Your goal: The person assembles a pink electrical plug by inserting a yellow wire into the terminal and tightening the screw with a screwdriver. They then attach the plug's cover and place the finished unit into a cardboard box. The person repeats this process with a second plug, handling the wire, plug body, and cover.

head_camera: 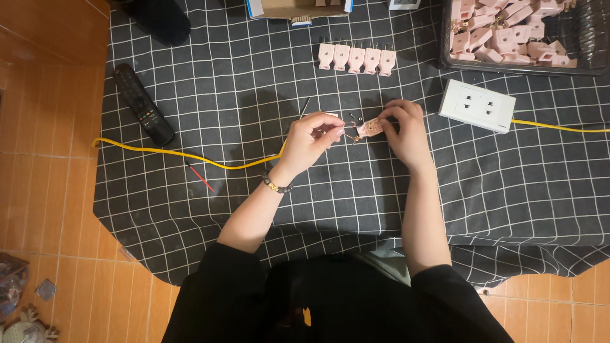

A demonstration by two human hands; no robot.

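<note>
My left hand [313, 136] pinches the bare end of a yellow cable [190, 155] that trails off to the left over the black checked cloth [254, 76]. My right hand [403, 127] holds a small pink plug half [370, 129] with metal parts showing, right against the cable end. The two hands meet at the middle of the cloth. A thin dark screwdriver [305, 107] lies just behind my left hand. A beaded bracelet [277, 185] sits on my left wrist.
A row of several pink plugs [356, 58] lies at the back. A black tray [588, 38] of pink plug parts stands back right. A white socket block [476, 105] with a yellow lead lies right. A black remote [142, 105] and a red-tipped tool [201, 178] lie left.
</note>
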